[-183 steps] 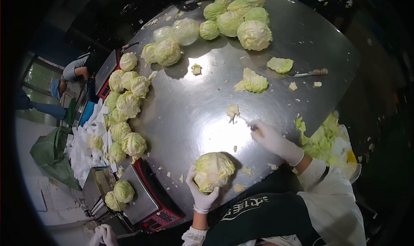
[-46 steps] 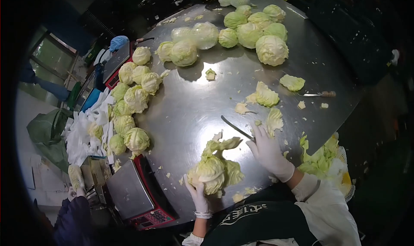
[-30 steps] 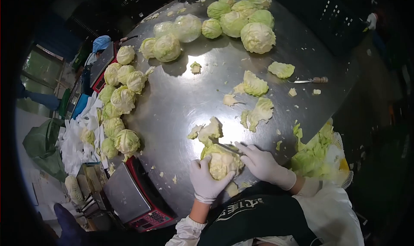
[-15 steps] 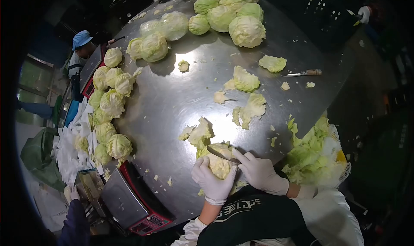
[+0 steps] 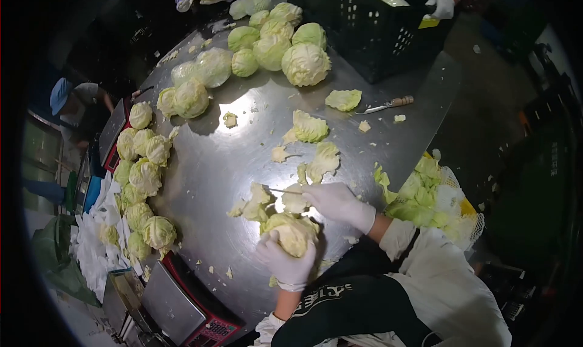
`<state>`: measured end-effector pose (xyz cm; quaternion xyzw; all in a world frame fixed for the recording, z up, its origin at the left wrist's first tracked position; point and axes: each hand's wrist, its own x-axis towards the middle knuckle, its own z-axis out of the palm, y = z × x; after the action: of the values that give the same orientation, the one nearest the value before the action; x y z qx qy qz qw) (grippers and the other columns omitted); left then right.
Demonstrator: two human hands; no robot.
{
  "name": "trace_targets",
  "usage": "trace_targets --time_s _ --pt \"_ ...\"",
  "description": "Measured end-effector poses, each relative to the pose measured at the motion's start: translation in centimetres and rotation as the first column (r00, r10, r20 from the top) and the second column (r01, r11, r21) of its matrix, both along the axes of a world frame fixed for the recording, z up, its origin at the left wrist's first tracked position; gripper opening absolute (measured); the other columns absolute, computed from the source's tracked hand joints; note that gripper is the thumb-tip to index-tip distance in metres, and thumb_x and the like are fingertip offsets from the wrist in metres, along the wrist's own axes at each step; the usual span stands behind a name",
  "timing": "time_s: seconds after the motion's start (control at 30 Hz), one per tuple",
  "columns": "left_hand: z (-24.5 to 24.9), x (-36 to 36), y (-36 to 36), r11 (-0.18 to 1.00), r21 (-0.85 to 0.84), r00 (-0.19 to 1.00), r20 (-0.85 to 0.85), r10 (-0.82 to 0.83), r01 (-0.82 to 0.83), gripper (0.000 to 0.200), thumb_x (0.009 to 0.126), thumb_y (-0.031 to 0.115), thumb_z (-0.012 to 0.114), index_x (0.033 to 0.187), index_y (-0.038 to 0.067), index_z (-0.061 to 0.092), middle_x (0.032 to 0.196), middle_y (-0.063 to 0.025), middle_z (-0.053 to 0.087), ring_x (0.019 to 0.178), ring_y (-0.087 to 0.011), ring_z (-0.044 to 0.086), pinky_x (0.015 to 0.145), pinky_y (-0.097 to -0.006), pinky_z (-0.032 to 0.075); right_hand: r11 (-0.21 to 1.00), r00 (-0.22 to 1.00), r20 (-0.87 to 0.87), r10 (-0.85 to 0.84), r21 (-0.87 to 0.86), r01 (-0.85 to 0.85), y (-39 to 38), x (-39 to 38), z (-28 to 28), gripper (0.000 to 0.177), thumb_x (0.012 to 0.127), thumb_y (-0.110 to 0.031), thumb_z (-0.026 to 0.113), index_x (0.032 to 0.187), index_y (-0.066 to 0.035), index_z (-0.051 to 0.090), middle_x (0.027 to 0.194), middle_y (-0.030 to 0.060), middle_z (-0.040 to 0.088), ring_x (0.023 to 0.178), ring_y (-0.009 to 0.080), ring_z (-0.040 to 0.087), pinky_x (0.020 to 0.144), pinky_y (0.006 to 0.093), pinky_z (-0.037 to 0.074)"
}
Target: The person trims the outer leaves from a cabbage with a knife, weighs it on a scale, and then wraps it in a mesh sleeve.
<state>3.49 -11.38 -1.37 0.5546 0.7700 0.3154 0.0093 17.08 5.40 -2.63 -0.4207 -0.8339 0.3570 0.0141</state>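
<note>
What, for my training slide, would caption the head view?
White-gloved left hand cups round, pale-green cabbage; right hand holds thin metal knife.

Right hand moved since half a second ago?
Yes: forward. The right hand is now closer to the wooden-handled tool lying beyond it.

Knife (image 5: 283, 191), its handle out of sight inside the right hand (image 5: 337, 205).

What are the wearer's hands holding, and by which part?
Left hand: a cabbage, by its near side. Right hand: a knife, by the end it covers.
</note>
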Motion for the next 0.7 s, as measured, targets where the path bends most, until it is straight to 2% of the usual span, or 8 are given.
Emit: trace_targets --time_s 0.07,0.13,0.2,0.3,0.47,0.53,0.6,0.7 --pt "-1.5 -0.4 -1.7 0.999 0.006 0.999 -0.037 -0.038 0.038 0.073 0.068 0.031 0.084 0.125 -0.002 0.05 0.122 -0.0221 0.047 0.117 -0.0386 0.047 0.101 -0.0495 0.038 0.999 0.999 -0.018 -0.031 -0.031 0.03 1.5 0.4 -1.3 0.034 0.103 -0.034 0.044 0.119 -0.011 0.063 0.108 0.0179 0.071 0.096 0.0404 0.068 0.085 0.0487 0.053" --pt "-3.0 -2.6 -2.8 0.992 0.097 0.961 0.257 -0.105 0.082 0.078 0.068 0.033 0.083 0.13 -0.001 0.048 0.129 -0.022 0.046 0.125 -0.0388 0.045 0.108 -0.0494 0.037 0.998 0.999 -0.023 -0.037 -0.057 0.036 3.0 0.9 -3.7 0.035 0.103 -0.037 0.044 0.116 -0.011 0.063 0.111 0.0188 0.07 0.099 0.0413 0.067 0.087 0.0497 0.052" --pt "-4.2 -5.1 -5.3 0.983 0.141 0.935 0.316 -0.161 0.121 0.082 0.065 0.024 0.084 0.133 0.0 0.044 0.131 -0.0238 0.047 0.127 -0.0393 0.045 0.11 -0.0513 0.036 0.98 0.978 -0.076 -0.197 -0.041 0.194 3.5 1.5 -6.6 0.041 0.104 -0.034 0.048 0.14 -0.016 0.055 0.11 0.0238 0.069 0.101 0.0423 0.066 0.086 0.0526 0.051" --pt "-4.5 -6.9 -9.2 0.984 0.169 0.624 0.764 -0.164 0.052 0.082 0.07 0.024 0.085 0.135 -0.001 0.041 0.133 -0.019 0.046 0.125 -0.0294 0.049 0.111 -0.0444 0.039 0.939 0.938 -0.037 -0.345 -0.003 0.345 2.3 2.2 -2.1 0.05 0.103 -0.035 0.048 0.148 -0.013 0.044 0.108 0.0252 0.069 0.101 0.0432 0.066 0.085 0.0507 0.052" --pt "-2.7 -4.4 -6.9 0.977 0.046 0.673 0.731 0.109 -0.209 0.077 0.072 0.021 0.09 0.131 -0.001 0.044 0.128 -0.0172 0.051 0.123 -0.0285 0.051 0.109 -0.0415 0.04 0.996 0.985 -0.165 -0.054 -0.083 0.041 -4.6 1.0 2.3 0.063 0.102 -0.039 0.052 0.152 -0.006 0.032 0.13 0.0245 0.059 0.1 0.0458 0.067 0.087 0.0521 0.054" --pt "-2.5 -3.9 -5.6 0.996 0.045 0.843 0.537 0.045 -0.082 0.074 0.069 0.024 0.092 0.123 -0.001 0.049 0.12 -0.0175 0.053 0.116 -0.0322 0.053 0.103 -0.0441 0.044 0.986 0.971 -0.22 0.09 -0.116 -0.118 -6.2 0.8 3.4 0.068 0.102 -0.039 0.053 0.155 -0.005 0.028 0.133 0.0243 0.056 0.098 0.046 0.067 0.086 0.0527 0.055" --pt "-1.1 -3.0 -4.6 0.999 0.027 0.862 0.506 0.026 -0.047 0.071 0.068 0.025 0.092 0.12 -0.001 0.051 0.117 -0.0182 0.053 0.113 -0.0346 0.054 0.1 -0.0453 0.044 0.969 0.97 -0.105 0.22 -0.089 -0.229 -7.2 0.5 4.9 0.071 0.102 -0.039 0.054 0.157 -0.005 0.024 0.133 0.025 0.056 0.099 0.0455 0.067 0.087 0.0538 0.055" --pt "-0.8 -2.1 -3.8 1.0 0.016 0.916 0.401 -0.01 0.004 0.069 0.066 0.027 0.092 0.114 -0.002 0.052 0.112 -0.019 0.052 0.108 -0.0379 0.054 0.094 -0.0471 0.046 0.973 0.956 -0.179 0.231 0.03 -0.23 -7.9 0.2 4.0 0.064 0.102 -0.037 0.054 0.154 -0.007 0.034 0.133 0.0232 0.057 0.098 0.0437 0.068 0.083 0.0512 0.057"
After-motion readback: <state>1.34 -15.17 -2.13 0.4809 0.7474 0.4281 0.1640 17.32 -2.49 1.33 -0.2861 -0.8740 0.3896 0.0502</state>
